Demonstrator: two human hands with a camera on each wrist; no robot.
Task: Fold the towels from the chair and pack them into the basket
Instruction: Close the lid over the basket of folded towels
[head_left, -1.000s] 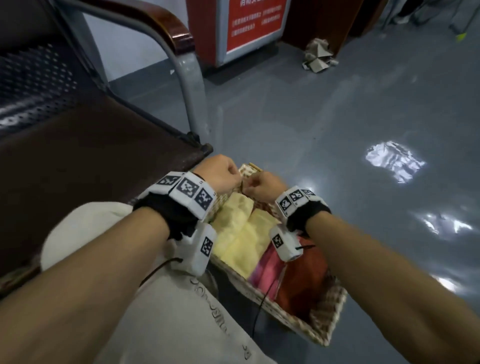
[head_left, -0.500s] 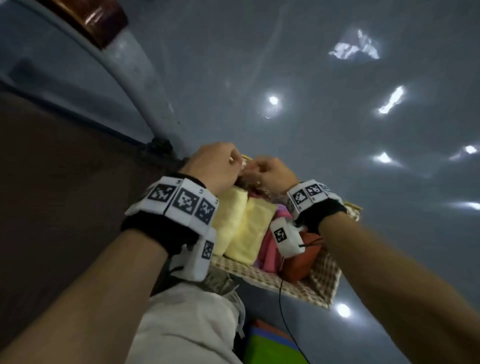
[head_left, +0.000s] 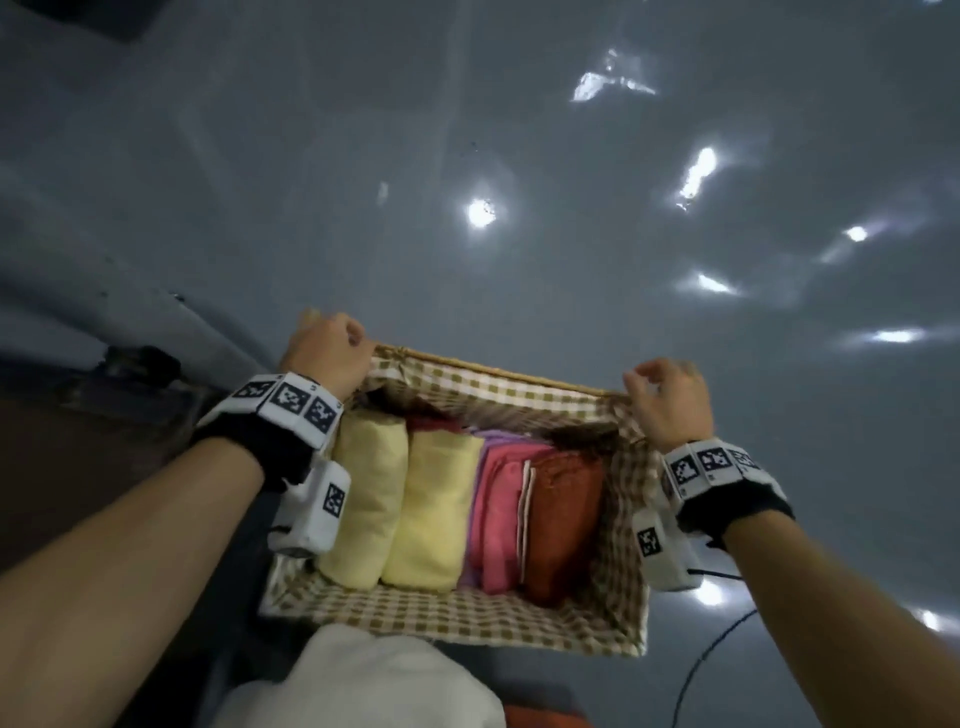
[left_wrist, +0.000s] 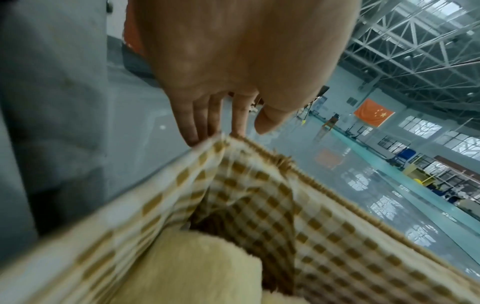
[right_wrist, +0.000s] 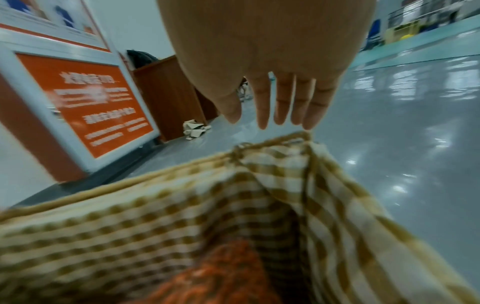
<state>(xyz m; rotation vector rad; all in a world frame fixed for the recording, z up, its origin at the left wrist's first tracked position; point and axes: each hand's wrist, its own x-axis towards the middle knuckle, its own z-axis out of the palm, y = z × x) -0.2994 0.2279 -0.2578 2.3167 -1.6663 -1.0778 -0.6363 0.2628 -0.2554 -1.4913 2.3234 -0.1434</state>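
Observation:
A wicker basket (head_left: 493, 371) with a brown checked liner (left_wrist: 259, 195) sits on the floor in front of me. Folded towels stand side by side in it: two pale yellow (head_left: 369, 493), a pink one (head_left: 498, 509) with purple behind it, and a rust-red one (head_left: 563, 514). My left hand (head_left: 324, 345) is at the far left corner, its straight fingers (left_wrist: 205, 123) touching the liner's edge. My right hand (head_left: 665, 395) is at the far right corner (right_wrist: 298, 139), its fingers (right_wrist: 280, 107) straight and just above the rim. Neither hand holds anything.
The chair's base (head_left: 140, 364) lies at the left, beside the basket. My knee in pale trousers (head_left: 363, 675) is close to the near rim. A black cable (head_left: 711, 654) trails on the grey floor at the right. An orange sign board (right_wrist: 85, 107) and crumpled cardboard (right_wrist: 193, 130) stand further off.
Both hands were together at the middle of the basket's far rim; they have spread apart to its two far corners. The head view has tipped down over the basket.

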